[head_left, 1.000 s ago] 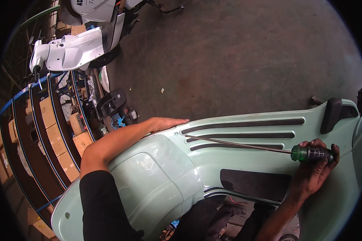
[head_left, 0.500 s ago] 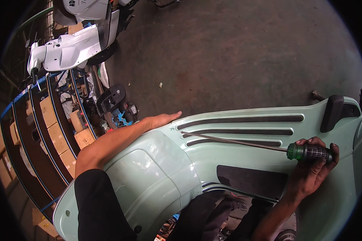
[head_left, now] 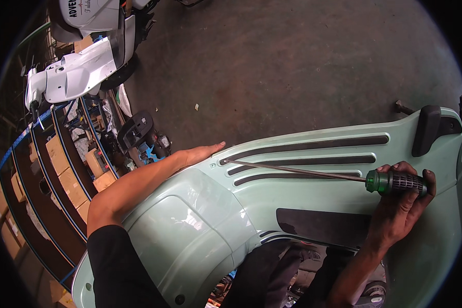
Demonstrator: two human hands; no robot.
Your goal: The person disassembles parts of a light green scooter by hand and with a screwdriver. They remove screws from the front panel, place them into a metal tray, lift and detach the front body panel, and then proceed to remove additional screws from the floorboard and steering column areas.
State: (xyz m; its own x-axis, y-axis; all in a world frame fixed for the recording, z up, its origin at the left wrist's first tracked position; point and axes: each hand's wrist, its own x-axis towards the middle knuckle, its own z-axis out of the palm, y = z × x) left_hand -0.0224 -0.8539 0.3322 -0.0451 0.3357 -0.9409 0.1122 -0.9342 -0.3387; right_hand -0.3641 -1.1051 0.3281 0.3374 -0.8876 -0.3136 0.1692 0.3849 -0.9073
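Note:
A mint-green scooter body panel (head_left: pixel 187 215) spans the lower view, with dark inset strips (head_left: pixel 303 147) along its right part. My left hand (head_left: pixel 200 152) grips the panel's far edge, fingertips partly hidden. My right hand (head_left: pixel 400 210) is wrapped round the green-and-black handle of a screwdriver (head_left: pixel 376 180). Its long metal shaft crosses the strips leftward, and the tip lies at the left end of the uppermost one. A black flat piece (head_left: pixel 318 224) is on the panel below the shaft.
At upper left stands a white scooter (head_left: pixel 79 69). Below it is a blue-edged rack (head_left: pixel 74 159) with cardboard boxes (head_left: pixel 59 154) and loose parts. A dark plastic part (head_left: pixel 136 131) lies beside the rack on the concrete floor (head_left: pixel 292 66). My dark-clothed legs show through the panel's opening.
The screwdriver tip has shifted from around the middle strip up to the uppermost strip's left end. Both hands keep their holds; the right end of the panel sits higher in view.

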